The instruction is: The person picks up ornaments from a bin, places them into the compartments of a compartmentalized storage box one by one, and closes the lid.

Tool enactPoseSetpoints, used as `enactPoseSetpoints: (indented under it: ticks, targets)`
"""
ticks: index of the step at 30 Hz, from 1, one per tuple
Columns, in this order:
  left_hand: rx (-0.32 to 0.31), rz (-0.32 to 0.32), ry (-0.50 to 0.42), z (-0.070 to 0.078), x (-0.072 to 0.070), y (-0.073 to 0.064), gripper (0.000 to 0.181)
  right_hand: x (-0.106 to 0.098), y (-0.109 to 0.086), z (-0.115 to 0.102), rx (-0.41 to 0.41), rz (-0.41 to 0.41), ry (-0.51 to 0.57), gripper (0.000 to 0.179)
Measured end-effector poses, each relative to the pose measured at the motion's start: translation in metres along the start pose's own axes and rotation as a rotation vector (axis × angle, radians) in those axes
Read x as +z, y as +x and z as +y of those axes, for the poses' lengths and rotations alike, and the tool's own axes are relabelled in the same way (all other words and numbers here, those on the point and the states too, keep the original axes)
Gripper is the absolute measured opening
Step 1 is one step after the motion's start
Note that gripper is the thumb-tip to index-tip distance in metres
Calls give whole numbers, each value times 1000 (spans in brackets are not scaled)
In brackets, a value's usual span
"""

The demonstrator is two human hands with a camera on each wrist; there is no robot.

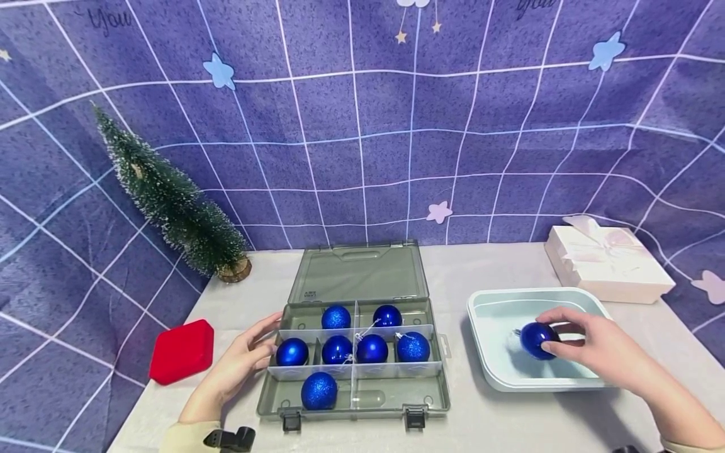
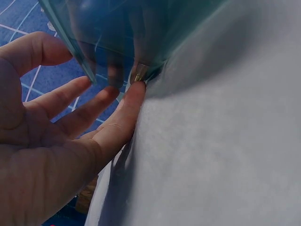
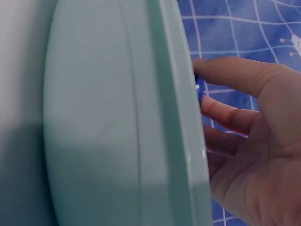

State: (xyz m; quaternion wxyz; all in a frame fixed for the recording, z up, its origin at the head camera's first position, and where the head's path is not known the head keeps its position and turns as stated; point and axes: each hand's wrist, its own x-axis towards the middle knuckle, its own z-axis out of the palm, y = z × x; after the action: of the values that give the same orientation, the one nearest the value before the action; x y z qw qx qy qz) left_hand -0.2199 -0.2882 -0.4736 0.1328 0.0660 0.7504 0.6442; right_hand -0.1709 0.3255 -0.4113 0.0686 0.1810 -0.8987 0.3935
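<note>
My right hand (image 1: 600, 346) pinches a shiny dark blue Christmas ball (image 1: 535, 343) between thumb and fingers, over the inside of a pale mint tub (image 1: 544, 382). In the right wrist view the tub wall (image 3: 103, 113) hides most of that ball. My left hand (image 1: 243, 358) rests its fingertips against the left side of a grey see-through divider box (image 1: 391, 409), fingers relaxed. Several blue Christmas balls lie in the box: a glitter ball (image 1: 336, 317) and a shiny one (image 1: 387, 316) in the back row, several across the middle, and a glitter ball (image 1: 319, 391) front left.
The box's lid (image 1: 359, 274) lies back behind it, with two latches at the front. A small frosted tree (image 1: 175, 201) leans at back left, above a red case (image 1: 182, 351). A white ribboned gift box (image 1: 612, 261) stands behind the tub.
</note>
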Motion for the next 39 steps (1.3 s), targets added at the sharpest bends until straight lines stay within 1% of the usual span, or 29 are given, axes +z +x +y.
enactPoseSetpoints:
  ticks: [7,10,14,20,24,32,36,39]
  targets:
    - [-3,1,-2,-1,0,0,73,14,11,-26,-90,94,144,39]
    - [2,-1,3,-1,-1,1,73,21,17,-40,-127,100,185,41]
    - [3,-5,2,-1,-1,2,73,31,22,-59,-162,80,217,41]
    - [-5,-6,-11,0,-1,1,73,55,30,-84,-201,11,298,38]
    - [-9,-7,-13,0,-1,1,73,78,31,-94,-197,-40,349,37]
    - [0,-6,-3,0,0,1,73,122,32,-105,-190,-201,439,38]
    - [1,-9,-4,0,0,1,74,139,33,-106,-188,-244,434,38]
    - [-3,-8,-8,0,0,1,74,148,35,-107,-197,-257,420,37]
